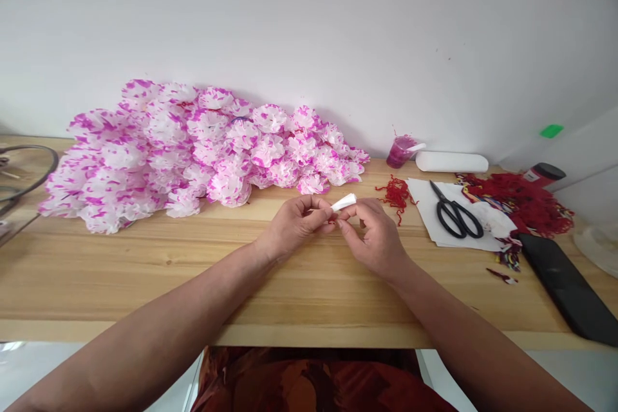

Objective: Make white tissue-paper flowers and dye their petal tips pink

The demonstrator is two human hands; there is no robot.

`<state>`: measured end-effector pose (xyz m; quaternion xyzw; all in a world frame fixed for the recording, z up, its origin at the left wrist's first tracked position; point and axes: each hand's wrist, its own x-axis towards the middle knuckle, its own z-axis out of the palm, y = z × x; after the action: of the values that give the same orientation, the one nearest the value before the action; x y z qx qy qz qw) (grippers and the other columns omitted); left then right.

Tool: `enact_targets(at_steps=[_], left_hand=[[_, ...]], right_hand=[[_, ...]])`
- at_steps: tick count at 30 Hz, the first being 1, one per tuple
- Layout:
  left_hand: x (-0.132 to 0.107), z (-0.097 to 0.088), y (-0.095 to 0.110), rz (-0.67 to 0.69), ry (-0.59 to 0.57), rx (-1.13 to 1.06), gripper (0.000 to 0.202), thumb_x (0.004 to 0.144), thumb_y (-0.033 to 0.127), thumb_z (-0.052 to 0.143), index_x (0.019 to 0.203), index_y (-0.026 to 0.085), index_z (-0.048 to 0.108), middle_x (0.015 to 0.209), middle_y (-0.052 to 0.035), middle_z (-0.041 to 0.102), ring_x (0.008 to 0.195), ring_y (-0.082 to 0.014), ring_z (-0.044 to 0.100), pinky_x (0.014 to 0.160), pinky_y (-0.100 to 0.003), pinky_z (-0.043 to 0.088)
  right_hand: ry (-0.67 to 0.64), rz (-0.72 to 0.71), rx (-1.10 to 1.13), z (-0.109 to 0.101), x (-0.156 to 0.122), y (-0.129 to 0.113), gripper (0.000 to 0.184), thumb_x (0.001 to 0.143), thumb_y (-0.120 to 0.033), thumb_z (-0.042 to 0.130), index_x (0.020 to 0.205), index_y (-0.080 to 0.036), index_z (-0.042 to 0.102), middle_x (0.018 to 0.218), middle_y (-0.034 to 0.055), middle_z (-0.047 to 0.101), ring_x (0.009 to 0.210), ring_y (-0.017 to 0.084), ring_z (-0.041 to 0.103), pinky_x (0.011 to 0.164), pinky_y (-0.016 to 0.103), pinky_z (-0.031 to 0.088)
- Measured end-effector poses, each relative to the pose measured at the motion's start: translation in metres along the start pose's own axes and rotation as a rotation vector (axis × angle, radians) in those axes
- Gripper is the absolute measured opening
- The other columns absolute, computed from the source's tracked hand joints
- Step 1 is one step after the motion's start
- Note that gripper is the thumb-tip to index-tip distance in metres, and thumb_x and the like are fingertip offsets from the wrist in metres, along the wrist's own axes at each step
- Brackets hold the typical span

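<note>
Both hands meet over the middle of the tabletop (145,283), a little above the wood. The left hand (294,226) and right hand (375,239) each pinch a small folded paper (344,201) between thumb and fingertips. The left grips its near end, where a trace of red shows. The right closes on it just beside that, and the white far end pokes up to the right, free.

The paper looks like thin tissue pleated into a narrow strip, so it is probably almost weightless, soft and easy to tear or crush. The pleats would likely spring apart if let go. The firmest hold seems to be at the pinched waist, where the layers stack thickest. The loose tip would probably crumple under pressure.

Far left lies a big heap of flowers (193,148), white with pink blotches, against the wall. Just right of the hands sits a tuft of red thread (396,192), then scissors (456,212) on a white sheet (487,232). Beyond these are a pink cup (400,150) and a white case (451,161), with a larger red tangle (524,199) far right.
</note>
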<state>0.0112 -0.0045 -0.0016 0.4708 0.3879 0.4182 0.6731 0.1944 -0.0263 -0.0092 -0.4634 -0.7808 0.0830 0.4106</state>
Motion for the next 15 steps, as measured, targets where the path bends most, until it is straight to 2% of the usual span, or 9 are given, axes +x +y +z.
enact_targets(at_steps=[5,8,11,13,15], left_hand=[[0.0006,0.0006,-0.0013,0.015,0.013,0.07,0.029,0.076,0.039,0.078,0.08,0.014,0.062,0.077,-0.0001,0.067,0.07,-0.01,0.066,0.071,-0.024,0.055],[0.0011,-0.0005,0.0003,0.02,0.004,0.107,0.027,0.077,0.037,0.076,0.079,0.015,0.061,0.078,-0.0012,0.069,0.07,-0.0113,0.068,0.069,-0.025,0.056],[0.0026,-0.0039,0.0013,0.082,0.019,0.173,0.026,0.08,0.037,0.074,0.082,0.015,0.061,0.077,-0.0015,0.069,0.069,-0.0122,0.068,0.068,-0.025,0.056],[0.0038,-0.0067,0.0012,0.138,0.033,0.224,0.024,0.081,0.036,0.072,0.085,0.015,0.061,0.076,-0.0016,0.068,0.069,-0.0132,0.068,0.066,-0.026,0.055],[0.0042,-0.0093,0.0015,0.218,0.058,0.317,0.02,0.083,0.033,0.069,0.088,0.016,0.061,0.076,-0.0018,0.068,0.069,-0.0139,0.068,0.064,-0.025,0.053]], right_hand=[[-0.046,0.136,0.123,0.0024,-0.0026,-0.0034,0.004,0.087,-0.02,0.062,0.085,-0.022,0.06,0.085,0.0027,0.065,0.057,0.012,0.052,0.051,0.027,0.043],[-0.099,0.244,0.319,0.0038,-0.0038,-0.003,0.004,0.091,-0.025,0.059,0.089,-0.022,0.056,0.084,0.0029,0.067,0.063,0.013,0.059,0.05,0.025,0.045],[-0.201,0.381,0.605,0.0052,-0.0034,-0.0023,0.014,0.096,-0.034,0.054,0.091,-0.022,0.051,0.083,0.0027,0.066,0.068,0.015,0.064,0.05,0.023,0.049],[-0.274,0.481,0.744,0.0047,-0.0019,-0.0031,0.018,0.095,-0.039,0.055,0.091,-0.022,0.049,0.082,0.0012,0.065,0.062,0.013,0.063,0.045,0.022,0.046],[-0.328,0.543,0.772,0.0022,-0.0004,-0.005,0.019,0.092,-0.039,0.059,0.095,-0.022,0.052,0.08,-0.0004,0.063,0.055,0.011,0.058,0.042,0.021,0.043]])
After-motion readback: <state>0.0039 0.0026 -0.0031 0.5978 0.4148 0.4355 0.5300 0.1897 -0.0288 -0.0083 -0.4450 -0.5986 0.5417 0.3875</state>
